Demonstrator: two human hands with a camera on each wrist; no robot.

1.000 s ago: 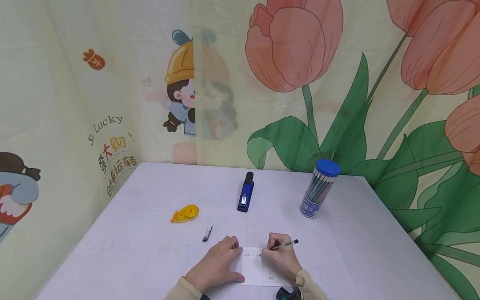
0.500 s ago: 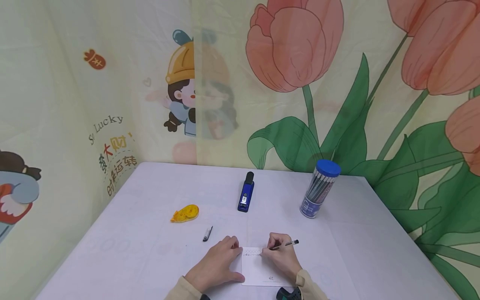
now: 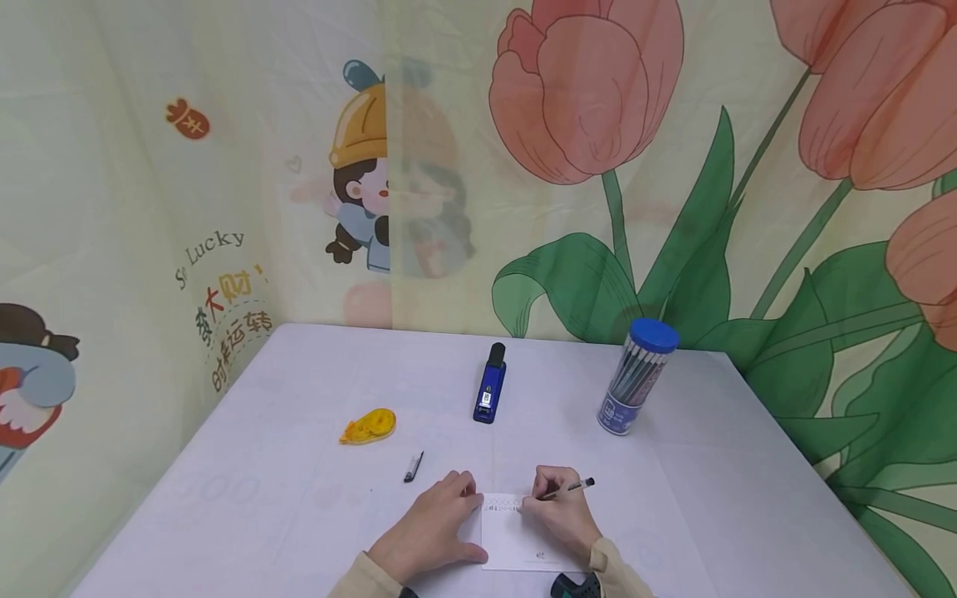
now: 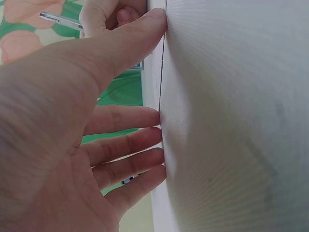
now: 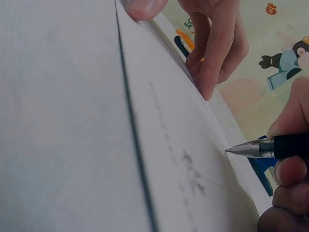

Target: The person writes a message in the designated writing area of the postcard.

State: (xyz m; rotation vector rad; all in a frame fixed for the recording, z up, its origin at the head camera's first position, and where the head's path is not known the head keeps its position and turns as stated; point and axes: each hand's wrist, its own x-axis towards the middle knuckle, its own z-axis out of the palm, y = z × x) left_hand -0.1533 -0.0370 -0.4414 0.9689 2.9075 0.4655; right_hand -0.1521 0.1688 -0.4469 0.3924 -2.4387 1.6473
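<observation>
My right hand [image 3: 562, 508] pinches a gel pen [image 3: 571, 488], its metal tip [image 5: 236, 149] right at the paper in the right wrist view. A small white sheet of paper [image 3: 516, 544] lies under that hand. Handwriting runs along its top, and a short scribble [image 5: 194, 174] sits lower down. My left hand [image 3: 437, 527] rests at the sheet's left edge with its thumb spread from the fingers. In the left wrist view its fingers [image 4: 130, 145] are extended, fingertips down on the surface. Part of the sheet is hidden under the right hand.
A black pen cap [image 3: 414, 467] lies beyond the left hand, with a yellow correction tape [image 3: 370, 426] farther left. Behind the sheet lies a blue stapler [image 3: 490, 389]. A blue-lidded tub of pencils [image 3: 635, 378] stands at back right on the white table [image 3: 262, 482].
</observation>
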